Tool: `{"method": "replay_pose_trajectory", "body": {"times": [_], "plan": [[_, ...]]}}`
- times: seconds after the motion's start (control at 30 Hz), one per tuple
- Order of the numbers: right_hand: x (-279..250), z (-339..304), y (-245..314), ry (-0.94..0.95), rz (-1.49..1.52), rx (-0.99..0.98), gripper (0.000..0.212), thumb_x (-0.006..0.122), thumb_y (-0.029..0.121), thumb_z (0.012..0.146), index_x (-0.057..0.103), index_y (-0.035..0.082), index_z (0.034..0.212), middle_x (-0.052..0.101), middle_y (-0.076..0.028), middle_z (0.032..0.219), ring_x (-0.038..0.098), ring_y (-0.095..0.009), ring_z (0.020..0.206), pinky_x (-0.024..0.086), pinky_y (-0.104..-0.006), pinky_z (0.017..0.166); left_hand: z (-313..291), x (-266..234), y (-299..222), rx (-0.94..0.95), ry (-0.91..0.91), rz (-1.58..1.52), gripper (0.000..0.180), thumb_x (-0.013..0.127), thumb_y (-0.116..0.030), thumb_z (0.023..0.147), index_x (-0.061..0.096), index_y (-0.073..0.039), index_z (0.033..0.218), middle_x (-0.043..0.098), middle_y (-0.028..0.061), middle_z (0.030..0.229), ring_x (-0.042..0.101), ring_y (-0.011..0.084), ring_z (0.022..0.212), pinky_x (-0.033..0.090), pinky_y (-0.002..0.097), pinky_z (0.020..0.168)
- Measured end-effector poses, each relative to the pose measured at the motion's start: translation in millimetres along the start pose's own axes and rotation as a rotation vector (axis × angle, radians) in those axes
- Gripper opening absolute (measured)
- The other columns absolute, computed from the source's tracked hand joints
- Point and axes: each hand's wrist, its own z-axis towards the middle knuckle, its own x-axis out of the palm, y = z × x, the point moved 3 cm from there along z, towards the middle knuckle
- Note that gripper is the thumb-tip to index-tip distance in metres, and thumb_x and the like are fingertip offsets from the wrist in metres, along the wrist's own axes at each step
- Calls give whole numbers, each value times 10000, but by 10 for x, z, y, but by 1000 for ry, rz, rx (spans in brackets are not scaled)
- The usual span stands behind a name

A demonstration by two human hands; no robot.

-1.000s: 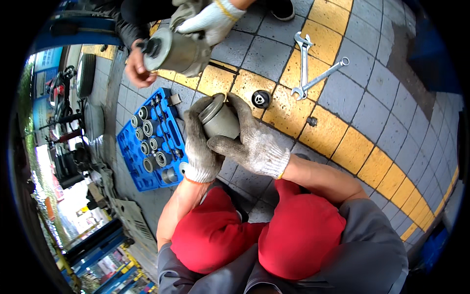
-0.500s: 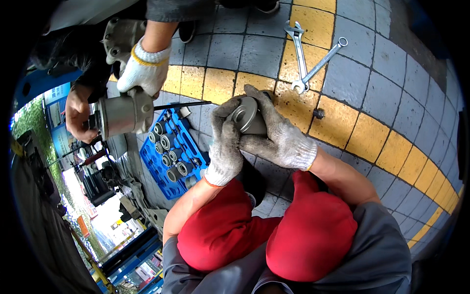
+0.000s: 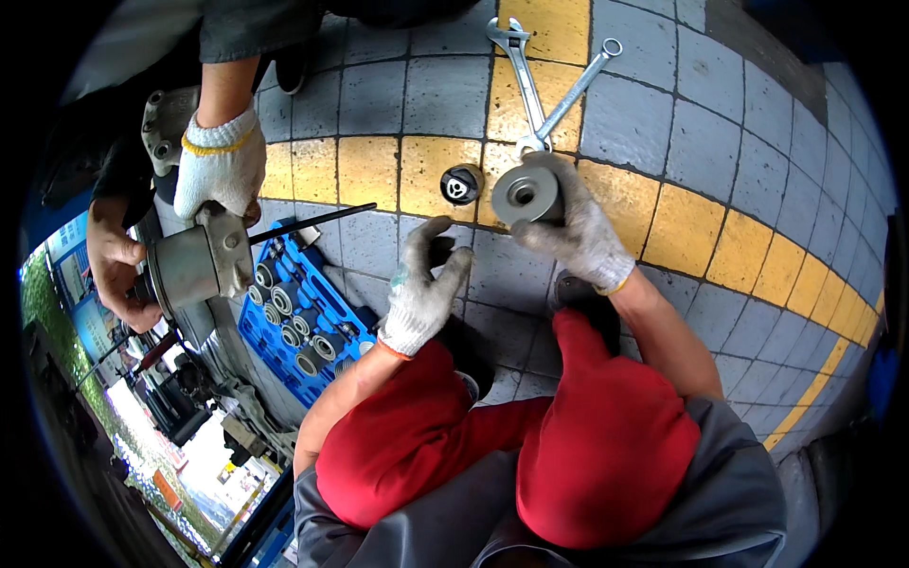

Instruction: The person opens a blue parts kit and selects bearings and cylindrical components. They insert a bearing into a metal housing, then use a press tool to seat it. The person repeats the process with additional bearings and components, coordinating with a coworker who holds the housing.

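Observation:
My right hand (image 3: 578,222), in a dirty white knit glove, grips a round grey metal press cup (image 3: 526,194) with a hole through its middle. The cup's flat end is tilted toward me. To the left, my left hand (image 3: 426,284), gloved alike, is empty with its fingers apart. A black round part (image 3: 461,185) with a light metal centre lies on the yellow tiles between and beyond my hands. A co-worker's gloved hand (image 3: 222,166) and bare hand (image 3: 118,260) hold a grey cylindrical metal housing (image 3: 189,270) with a thin dark rod (image 3: 312,223) sticking out.
A blue tool case (image 3: 284,327) with several round metal cups lies open on the grey tiles at left. An adjustable wrench (image 3: 521,80) and a combination wrench (image 3: 578,90) cross beyond my right hand. Another metal casting (image 3: 170,128) is behind the co-worker's glove.
My left hand has let go of the cup and moved down with its fingers spread. My right hand keeps the cup, now turned more toward me. The black part has come into view.

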Motion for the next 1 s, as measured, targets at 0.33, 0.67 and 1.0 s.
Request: {"method": "replay_pose_trajectory", "body": {"times": [0.33, 0.67, 1.0], "plan": [[-139, -191, -406, -145, 802, 191, 515, 543, 252, 1082, 449, 41, 1542, 608, -127, 1467, 542, -218, 1393, 428, -414, 1194, 1035, 191, 482, 496, -249, 560, 1090, 954, -325, 800, 338, 58, 1614, 496, 277, 1525, 565, 387, 1360, 506, 439, 1140], [-202, -159, -465, -265, 884, 179, 409, 533, 218, 1086, 558, -18, 1419, 652, -142, 1353, 609, -245, 1288, 473, -434, 1153, 788, 280, 113, 349, -12, 77, 801, 879, -126, 841, 434, 0, 1494, 578, 172, 1376, 622, 264, 1241, 540, 390, 1067], [-66, -71, -157, -63, 1078, 35, 523, 521, 238, 1085, 464, 16, 1555, 614, -200, 1405, 581, -348, 1370, 447, -543, 1203, 295, 267, -548, 94, 220, -533, 890, 754, 124, 811, 367, -101, 1580, 546, 100, 1409, 614, 198, 1197, 598, 326, 913]]}}
